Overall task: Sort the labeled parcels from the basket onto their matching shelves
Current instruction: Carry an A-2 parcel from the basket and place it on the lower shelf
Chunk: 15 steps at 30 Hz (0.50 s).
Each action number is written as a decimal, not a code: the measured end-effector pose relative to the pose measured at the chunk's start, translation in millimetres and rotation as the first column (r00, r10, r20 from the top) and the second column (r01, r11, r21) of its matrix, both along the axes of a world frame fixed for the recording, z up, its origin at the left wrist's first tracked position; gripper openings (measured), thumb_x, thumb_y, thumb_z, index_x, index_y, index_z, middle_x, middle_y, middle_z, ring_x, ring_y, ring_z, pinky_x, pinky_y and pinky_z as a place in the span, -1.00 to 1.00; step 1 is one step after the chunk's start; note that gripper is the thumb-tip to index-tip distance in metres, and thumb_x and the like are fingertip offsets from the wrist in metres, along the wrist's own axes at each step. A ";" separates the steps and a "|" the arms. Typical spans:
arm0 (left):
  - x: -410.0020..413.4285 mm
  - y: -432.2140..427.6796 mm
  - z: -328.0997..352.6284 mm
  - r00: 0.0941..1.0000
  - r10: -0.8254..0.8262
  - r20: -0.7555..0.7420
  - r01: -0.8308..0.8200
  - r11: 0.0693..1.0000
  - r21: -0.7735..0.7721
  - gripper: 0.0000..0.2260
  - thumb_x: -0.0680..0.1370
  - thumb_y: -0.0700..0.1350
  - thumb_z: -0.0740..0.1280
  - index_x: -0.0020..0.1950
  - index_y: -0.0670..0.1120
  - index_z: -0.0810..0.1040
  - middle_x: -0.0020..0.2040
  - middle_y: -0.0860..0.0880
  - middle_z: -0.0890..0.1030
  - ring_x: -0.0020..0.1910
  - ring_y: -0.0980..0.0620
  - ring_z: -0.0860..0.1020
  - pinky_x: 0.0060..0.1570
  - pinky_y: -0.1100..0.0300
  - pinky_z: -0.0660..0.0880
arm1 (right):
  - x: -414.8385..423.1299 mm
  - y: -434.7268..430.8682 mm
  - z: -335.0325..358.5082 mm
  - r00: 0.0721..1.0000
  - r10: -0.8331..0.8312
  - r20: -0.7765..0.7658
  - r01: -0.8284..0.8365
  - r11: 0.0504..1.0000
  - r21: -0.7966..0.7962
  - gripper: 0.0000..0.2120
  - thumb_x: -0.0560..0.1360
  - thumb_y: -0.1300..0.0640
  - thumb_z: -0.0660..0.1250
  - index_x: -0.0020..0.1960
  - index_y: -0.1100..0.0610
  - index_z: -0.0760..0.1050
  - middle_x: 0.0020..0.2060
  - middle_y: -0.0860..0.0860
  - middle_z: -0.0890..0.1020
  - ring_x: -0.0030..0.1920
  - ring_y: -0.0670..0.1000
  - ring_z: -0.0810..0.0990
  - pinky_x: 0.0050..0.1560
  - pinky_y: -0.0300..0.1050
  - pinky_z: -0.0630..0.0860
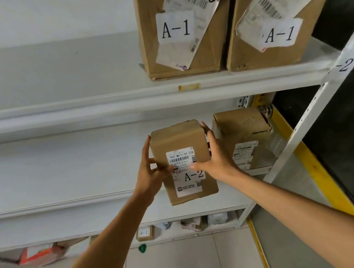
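Item one, we are logging the white shelving [76, 110], carrying two A-1 boxes [179, 30] at one o'clock. Item two, we are holding the A-2 parcel [179, 138] upright at centre, before the middle shelf, label outward, probably so it reads from the aisle, with another carton [242, 128] at its three o'clock. Our left hand [149, 172] and right hand [216, 160] are clasping its sides, fingers wrapped round the edges.

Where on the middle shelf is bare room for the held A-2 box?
The middle shelf is bare left of the A-2 box. Right is crowded: a second box fills the corner by the post.
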<state>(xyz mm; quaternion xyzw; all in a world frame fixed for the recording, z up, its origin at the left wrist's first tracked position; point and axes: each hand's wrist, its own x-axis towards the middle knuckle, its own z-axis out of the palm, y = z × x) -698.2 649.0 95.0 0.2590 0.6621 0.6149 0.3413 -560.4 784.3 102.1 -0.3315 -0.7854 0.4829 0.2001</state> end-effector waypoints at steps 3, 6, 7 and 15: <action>-11.2 11.2 0.6 0.998 0.002 -0.061 -0.002 1.000 0.009 -0.24 0.49 -0.36 0.35 0.41 0.32 0.14 0.10 -0.12 0.46 0.05 -0.19 0.59 -0.08 -0.20 0.60 | -6.6 9.7 4.3 0.999 0.012 -0.033 -0.014 0.999 -0.049 0.04 0.30 0.28 0.55 0.52 -0.16 -0.02 0.11 -0.20 0.47 0.02 -0.22 0.54 -0.13 -0.40 0.51; -23.0 19.3 -1.7 0.993 0.011 -0.120 -0.010 1.000 0.011 -0.34 0.51 -0.38 0.32 0.35 0.26 0.21 0.10 -0.08 0.48 0.03 -0.16 0.59 -0.16 -0.05 0.64 | -14.1 17.7 11.9 1.000 -0.010 0.015 0.011 1.000 -0.002 -0.11 0.30 0.25 0.56 0.44 -0.05 0.12 0.00 -0.18 0.49 -0.04 -0.16 0.56 -0.18 -0.40 0.49; -25.5 22.0 -3.9 0.991 0.010 -0.134 -0.010 1.000 0.001 -0.36 0.50 -0.40 0.31 0.33 0.24 0.22 0.09 -0.05 0.47 0.01 -0.12 0.59 -0.20 0.05 0.64 | -16.6 18.4 13.9 0.999 -0.010 0.050 0.010 1.000 0.002 -0.13 0.30 0.23 0.56 0.43 -0.03 0.13 0.05 -0.10 0.49 0.03 -0.09 0.53 -0.08 -0.29 0.51; -23.9 43.9 -16.7 0.980 -0.008 -0.197 0.001 0.999 -0.035 -0.37 0.46 -0.45 0.32 0.24 0.18 0.20 0.05 0.07 0.43 0.05 -0.02 0.51 -0.31 0.36 0.57 | -19.0 3.4 18.7 0.903 0.011 0.430 -0.152 0.943 0.295 -0.11 0.37 0.06 0.48 0.52 0.04 0.01 0.48 0.14 -0.09 0.50 0.25 -0.09 0.48 0.22 0.11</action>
